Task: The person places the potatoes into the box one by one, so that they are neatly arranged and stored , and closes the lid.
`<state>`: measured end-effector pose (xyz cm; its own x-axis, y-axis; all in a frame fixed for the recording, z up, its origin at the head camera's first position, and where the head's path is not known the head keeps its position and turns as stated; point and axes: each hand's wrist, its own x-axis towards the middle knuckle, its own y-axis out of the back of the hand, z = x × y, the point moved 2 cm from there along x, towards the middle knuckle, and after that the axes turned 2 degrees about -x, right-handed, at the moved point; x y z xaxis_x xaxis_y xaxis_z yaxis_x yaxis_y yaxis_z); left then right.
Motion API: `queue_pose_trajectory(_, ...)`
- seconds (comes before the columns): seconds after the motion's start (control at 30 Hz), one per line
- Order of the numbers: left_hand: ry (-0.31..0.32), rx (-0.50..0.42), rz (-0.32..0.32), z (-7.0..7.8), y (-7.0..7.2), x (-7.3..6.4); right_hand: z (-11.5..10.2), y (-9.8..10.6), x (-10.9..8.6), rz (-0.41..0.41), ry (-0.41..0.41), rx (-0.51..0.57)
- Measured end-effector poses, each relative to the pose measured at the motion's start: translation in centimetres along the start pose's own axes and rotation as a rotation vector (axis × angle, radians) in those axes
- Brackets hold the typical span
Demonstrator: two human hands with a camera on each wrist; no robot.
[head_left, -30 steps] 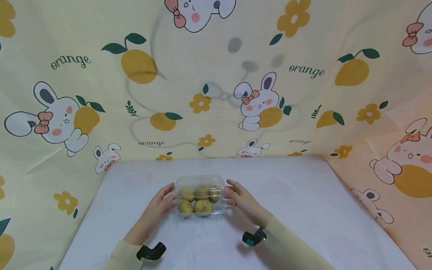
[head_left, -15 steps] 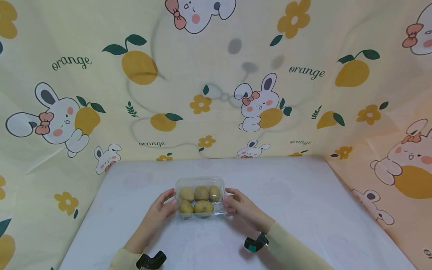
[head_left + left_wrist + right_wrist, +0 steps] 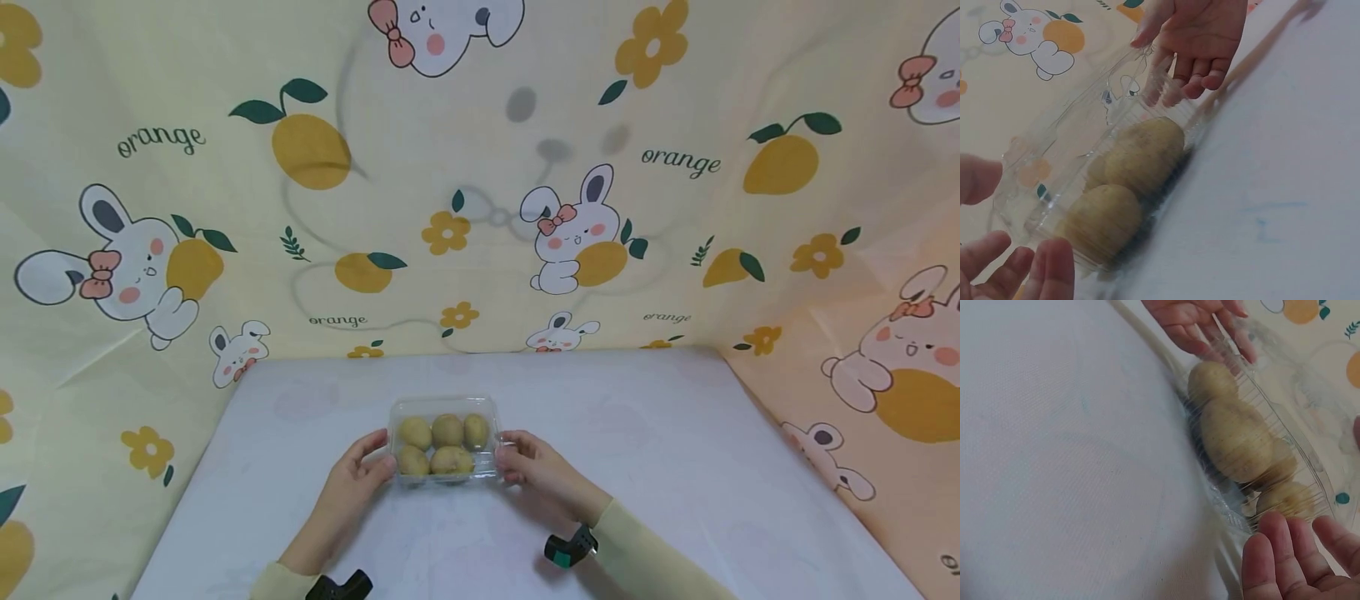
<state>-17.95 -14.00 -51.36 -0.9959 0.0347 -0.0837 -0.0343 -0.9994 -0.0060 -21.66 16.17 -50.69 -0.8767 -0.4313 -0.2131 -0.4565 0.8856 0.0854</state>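
Observation:
Several potatoes [image 3: 447, 430] lie in a clear plastic clamshell box [image 3: 442, 403] on the table, at the middle of the head view. My left hand [image 3: 354, 479] is at the box's left end, thumb nearer me and fingertips at the side wall. At the opposite end, my right hand [image 3: 543, 468] has its thumb and fingers against the edge. The left wrist view shows the left fingers [image 3: 1055, 265] spread and loosely extended beside the ribbed wall. In the right wrist view, the right fingers [image 3: 1282, 550] are nearly straight at the box's end.
A white cover spreads over the table [image 3: 637, 433]. Behind it and along both sides hangs a cream cloth [image 3: 420, 150] printed with rabbits and oranges. Black straps [image 3: 572, 546] sit on both wrists.
Both hands have slid down the box's ends toward me, the right hand's fingers bending in a little. A clear edge that crossed the potatoes has dropped lower. The box stays in place.

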Motion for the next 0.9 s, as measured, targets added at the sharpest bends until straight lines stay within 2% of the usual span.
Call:
queue_pose_trajectory(0.37,0.028,-0.064,0.007,-1.0,-0.1,0.0,0.6,0.4,0.1,-0.026,-0.035,0.017)
queue_pose_trajectory(0.67,0.069,-0.026,0.059,-1.4,-0.3,0.1,0.9,0.5,0.2,-0.019,-0.054,-0.079)
queue_pose_trajectory(0.9,0.080,-0.087,0.063,-1.4,-0.7,0.0,1.1,0.4,0.4,-0.037,-0.030,-0.080)
